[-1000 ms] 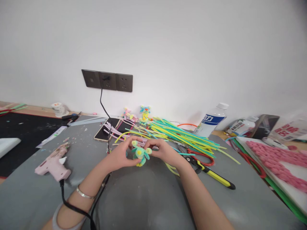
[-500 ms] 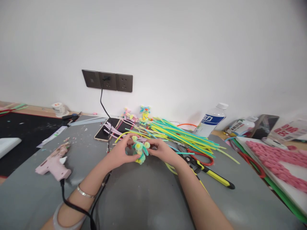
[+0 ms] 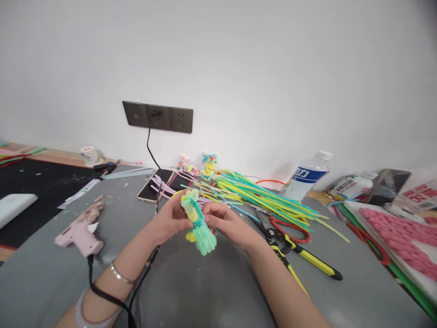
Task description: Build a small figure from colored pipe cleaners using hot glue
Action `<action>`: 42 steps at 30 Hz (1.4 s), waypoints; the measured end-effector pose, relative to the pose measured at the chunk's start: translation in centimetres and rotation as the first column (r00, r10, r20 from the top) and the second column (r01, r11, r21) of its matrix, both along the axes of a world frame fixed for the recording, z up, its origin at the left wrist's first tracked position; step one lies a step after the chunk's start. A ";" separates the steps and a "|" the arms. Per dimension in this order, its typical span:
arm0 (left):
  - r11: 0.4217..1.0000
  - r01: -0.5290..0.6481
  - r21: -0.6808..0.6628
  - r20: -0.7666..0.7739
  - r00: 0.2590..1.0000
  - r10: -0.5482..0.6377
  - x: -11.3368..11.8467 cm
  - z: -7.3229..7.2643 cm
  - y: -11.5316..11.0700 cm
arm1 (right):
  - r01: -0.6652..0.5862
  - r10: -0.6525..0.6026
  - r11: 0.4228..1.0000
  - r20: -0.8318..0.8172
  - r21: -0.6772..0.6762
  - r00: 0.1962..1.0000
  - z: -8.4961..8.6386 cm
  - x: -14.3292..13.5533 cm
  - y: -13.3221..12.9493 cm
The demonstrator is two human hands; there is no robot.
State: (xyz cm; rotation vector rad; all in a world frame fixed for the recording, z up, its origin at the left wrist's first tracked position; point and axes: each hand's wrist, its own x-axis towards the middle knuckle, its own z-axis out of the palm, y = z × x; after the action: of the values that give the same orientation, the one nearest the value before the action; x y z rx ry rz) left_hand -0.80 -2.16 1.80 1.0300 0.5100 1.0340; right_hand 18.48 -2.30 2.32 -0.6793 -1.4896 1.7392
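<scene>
Between my two hands, above the grey table, is a small green and yellow figure made of fuzzy pipe cleaners. It is tilted, with a band round its middle and a flared green end pointing down to the right. My left hand pinches it from the left side. My right hand grips it from the right, with thumb and fingertips at the band. Parts of the figure are hidden behind the fingers. Behind the hands lies a heap of yellow and teal pipe cleaners.
A pink glue gun with a black cord lies left. Pliers with yellow handles and red-handled scissors lie right. A phone, a blue figure, a pink figure and a bottle stand or lie behind.
The figure has been turned over in my fingers: its yellow-eyed side faced me before, and now its banded, flared green side shows. The view has shifted slightly.
</scene>
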 end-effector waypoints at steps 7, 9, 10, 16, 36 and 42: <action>0.997 -0.067 -0.045 -0.009 0.998 0.067 0.4 0.0 0.1 | 0.006 -0.030 0.956 -0.077 -0.292 0.997 -1.3 -0.3 0.4; 0.997 -0.064 -0.044 -0.033 0.998 0.062 0.3 0.0 0.2 | -0.018 -0.015 0.931 -0.088 -0.364 0.996 -1.4 -0.4 0.4; 0.997 -0.060 -0.046 -0.041 0.997 0.058 0.2 0.0 0.2 | -0.026 -0.011 0.923 -0.094 -0.385 0.996 -1.4 -0.4 0.4; 0.997 -0.064 -0.047 -0.050 0.997 0.061 0.2 -0.2 0.2 | -0.012 -0.011 0.929 -0.061 -0.370 0.998 -1.3 -0.2 0.2; 0.919 -0.394 -0.004 -0.127 0.912 0.390 0.5 -1.2 1.8 | 0.301 -0.321 0.941 0.127 0.153 0.938 -2.2 -1.7 0.7; 0.934 -0.358 0.005 -0.087 0.930 0.357 0.7 -0.6 1.4 | 0.366 -0.374 0.924 0.062 0.112 0.925 -2.1 -1.8 0.7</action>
State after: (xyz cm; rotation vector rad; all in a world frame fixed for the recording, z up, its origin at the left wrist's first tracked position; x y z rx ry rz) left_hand -0.11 -0.77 1.20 0.9953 0.7951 1.3099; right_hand 16.63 -1.62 0.21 -0.9246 -1.3843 1.3548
